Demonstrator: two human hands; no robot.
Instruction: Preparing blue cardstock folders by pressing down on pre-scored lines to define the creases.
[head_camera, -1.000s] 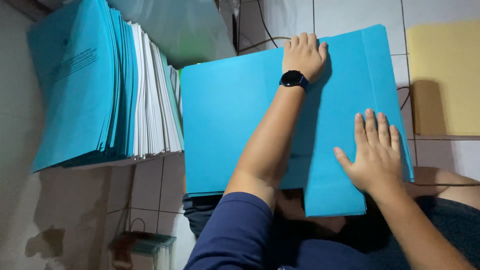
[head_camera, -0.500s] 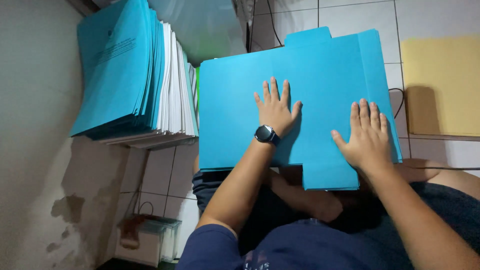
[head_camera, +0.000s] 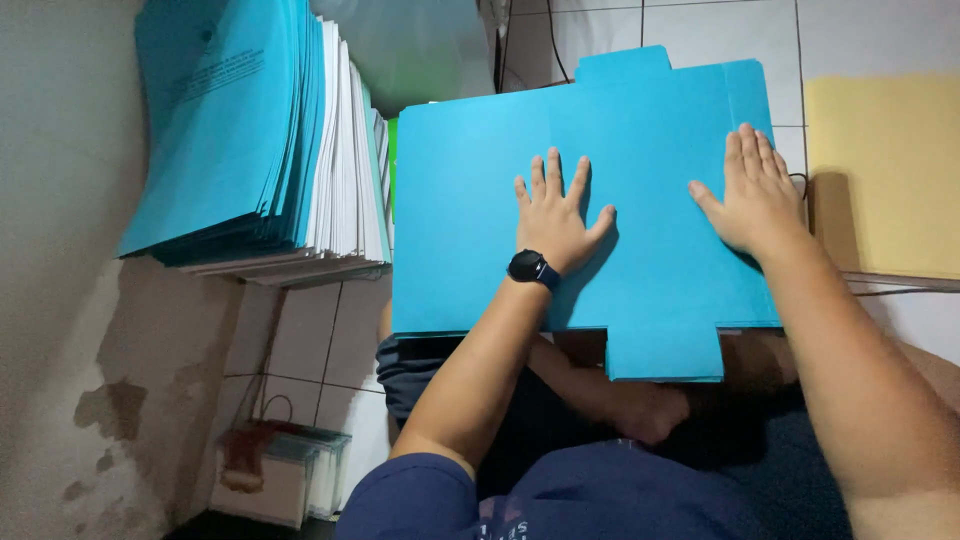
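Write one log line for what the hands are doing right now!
left hand: flat on blue folder, fingers spread | right hand: flat near folder's right edge | folder stack: left of it | yellow sheet: right

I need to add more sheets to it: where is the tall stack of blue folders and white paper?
The stack stands at upper left of the head view, against the wall, just left of the blue folder.

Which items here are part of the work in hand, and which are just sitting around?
In use:
- blue folder, lying flat across the lap
- left hand, pressed flat on the folder
- right hand, pressed flat on the folder

Lying about:
- stack of blue folders and white papers on the left
- yellow sheet on the right
- black cable on the tiled floor
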